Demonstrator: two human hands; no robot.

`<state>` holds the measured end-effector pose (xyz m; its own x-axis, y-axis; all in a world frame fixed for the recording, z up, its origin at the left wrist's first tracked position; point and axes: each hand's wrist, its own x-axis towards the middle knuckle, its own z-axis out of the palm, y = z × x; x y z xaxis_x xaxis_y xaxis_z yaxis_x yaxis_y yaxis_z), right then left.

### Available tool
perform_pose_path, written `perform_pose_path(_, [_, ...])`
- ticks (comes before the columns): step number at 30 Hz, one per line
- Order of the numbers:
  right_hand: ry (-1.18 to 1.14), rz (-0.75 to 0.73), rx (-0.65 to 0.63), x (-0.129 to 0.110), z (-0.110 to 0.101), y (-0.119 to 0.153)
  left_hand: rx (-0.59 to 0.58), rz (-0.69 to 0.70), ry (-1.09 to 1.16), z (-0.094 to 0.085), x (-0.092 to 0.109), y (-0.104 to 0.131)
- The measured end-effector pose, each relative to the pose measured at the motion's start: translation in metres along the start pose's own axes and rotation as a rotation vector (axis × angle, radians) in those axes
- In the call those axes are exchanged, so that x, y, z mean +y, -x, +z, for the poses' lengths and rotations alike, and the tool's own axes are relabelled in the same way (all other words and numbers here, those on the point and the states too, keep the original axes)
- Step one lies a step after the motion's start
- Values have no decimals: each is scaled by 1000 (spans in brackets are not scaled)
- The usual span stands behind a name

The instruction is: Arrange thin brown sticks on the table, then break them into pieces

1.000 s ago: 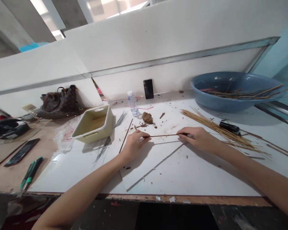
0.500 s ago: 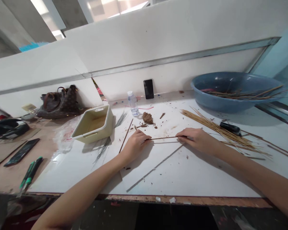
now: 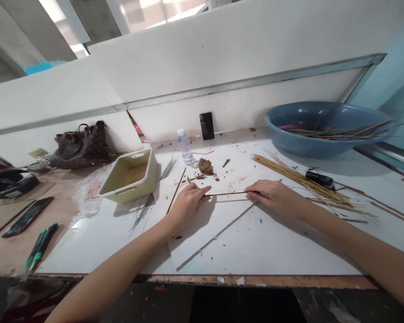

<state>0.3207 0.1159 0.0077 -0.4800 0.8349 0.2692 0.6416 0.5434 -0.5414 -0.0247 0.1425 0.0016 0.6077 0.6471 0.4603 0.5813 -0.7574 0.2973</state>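
A thin brown stick point(image 3: 226, 194) stretches level between my two hands just over the white table surface. My left hand point(image 3: 188, 202) pinches its left end between thumb and fingers. At the other end, my right hand point(image 3: 267, 195) grips it with the fingertips. Below lies a long grey strip point(image 3: 217, 235), slanting from the front edge up toward my right hand. Another dark stick point(image 3: 176, 190) rests beside my left hand. Behind them sits a lump of brown, clay-like paste point(image 3: 205, 166) with crumbs scattered around it.
Bamboo sticks point(image 3: 289, 175) lie fanned at the right with a black object point(image 3: 319, 179) on top. A blue basin point(image 3: 309, 146) stands behind. Leftward are a cream tub point(image 3: 121, 195), thin wires point(image 3: 143, 211), green-handled pliers point(image 3: 42, 246) and a bottle point(image 3: 186, 150). A phone point(image 3: 207, 125) leans on the partition.
Both hands keep hold of the brown stick in nearly the same place. My left thumb sits slightly higher. The whole view has shifted a little.
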Motion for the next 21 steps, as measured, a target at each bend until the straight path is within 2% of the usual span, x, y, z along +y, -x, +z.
perform_pose_path(7, [44, -16, 59, 1, 4, 1, -39, 22, -33, -3, 2, 0])
perform_pose_path(11, [31, -69, 37, -1, 4, 1, -58, 63, -103, -1, -2, 1])
perform_pose_path(17, [53, -114, 65, 3, 5, 1, 7, 111, -133, -2, -3, -1])
perform_pose_path(21, [67, -134, 89, 7, 7, 0, 2, 179, -167, -5, -3, -2])
